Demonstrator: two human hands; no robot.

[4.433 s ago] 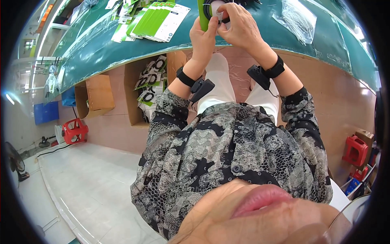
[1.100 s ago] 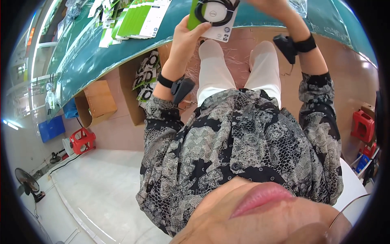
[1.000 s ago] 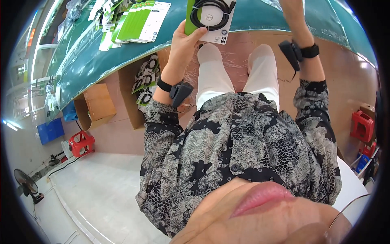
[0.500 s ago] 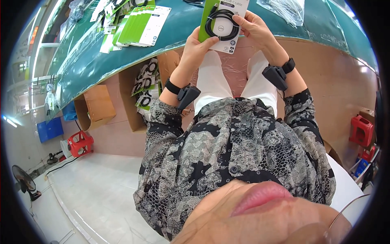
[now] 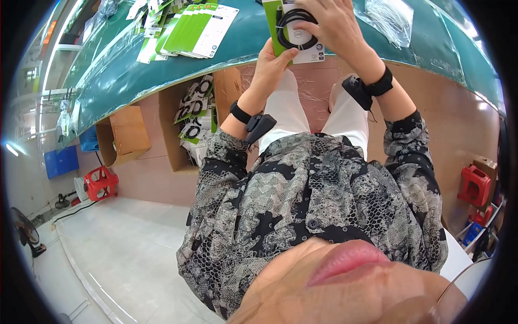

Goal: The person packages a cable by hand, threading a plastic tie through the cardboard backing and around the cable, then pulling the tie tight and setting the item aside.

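A coiled black cable is mounted on a green-and-white backing card at the table's near edge. My left hand pinches the card's lower left part, thumb in front just under the coil. Across the card's upper right reaches my right hand, its thumb lying over the coil and its fingers closed around the top of it. The fingertips are partly cut off by the picture's upper edge. White ties show on the coil. Both wrists wear black bands with small black devices.
Fanned green-and-white cards lie on the green table, left of my hands. To the right is a clear bag of thin white strips. Below the table, an open carton contains carded cables. Red stools stand at both sides.
My right hand has shifted from the card's right edge up and over its front, thumb now across the coil. The card sits slightly higher in the picture, still in my left hand.
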